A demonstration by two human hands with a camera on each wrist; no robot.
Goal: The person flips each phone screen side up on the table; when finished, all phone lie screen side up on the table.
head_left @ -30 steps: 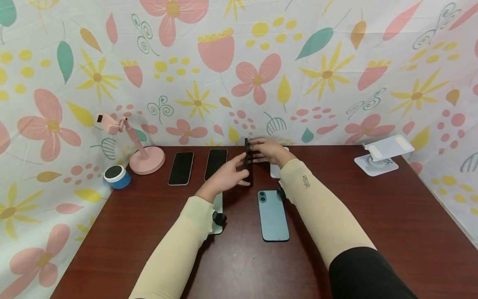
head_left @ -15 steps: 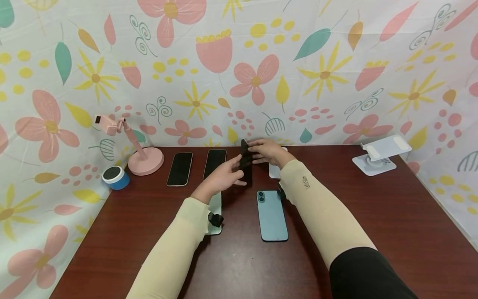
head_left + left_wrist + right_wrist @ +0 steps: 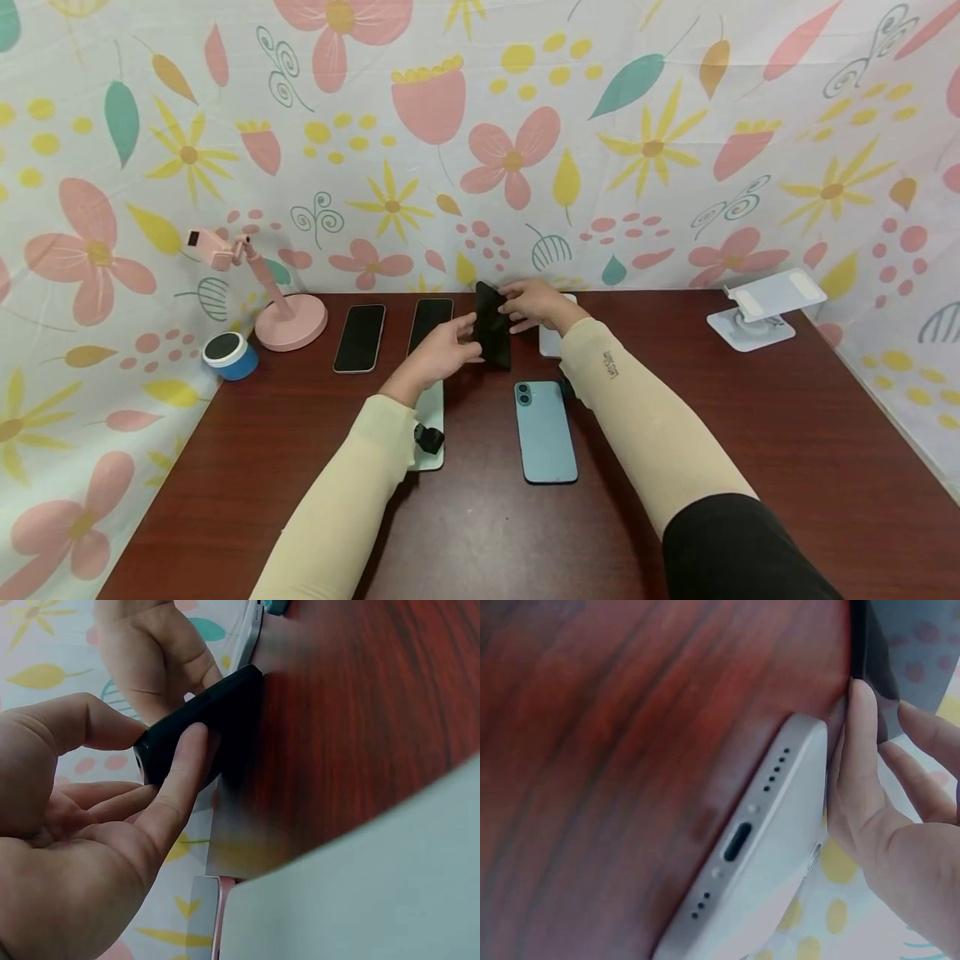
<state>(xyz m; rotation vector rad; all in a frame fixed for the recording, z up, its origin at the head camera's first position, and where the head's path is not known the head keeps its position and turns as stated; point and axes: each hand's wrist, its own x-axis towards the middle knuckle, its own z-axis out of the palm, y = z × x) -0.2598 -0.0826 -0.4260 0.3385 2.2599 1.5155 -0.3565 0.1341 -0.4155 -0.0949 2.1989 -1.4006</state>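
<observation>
Between both hands a black phone (image 3: 492, 329) stands tilted on its long edge, its dark face showing in the head view. My left hand (image 3: 438, 354) grips it from the left; the left wrist view has fingers on both sides of the phone (image 3: 199, 724). From the far right my right hand (image 3: 542, 305) holds the other edge, fingertips at the phone's side in the right wrist view. Partly under the right hand lies a white phone (image 3: 551, 342). A blue phone (image 3: 546, 433) lies back up nearer me, and a pale green phone (image 3: 429, 417) is partly hidden by the left wrist.
Two dark-screened phones lie at the left, a left one (image 3: 360, 338) and another (image 3: 431, 321) partly behind the left hand. Farther left stand a pink phone stand (image 3: 294, 323) and a blue-and-white tub (image 3: 231, 356). A white stand (image 3: 761, 312) is at the right. Patterned cloth (image 3: 517, 158) hangs behind the table.
The black phone has turned from nearly edge-on to show more of its dark face, its top leaning left. Both hands stay on it, the left shifting slightly left.
</observation>
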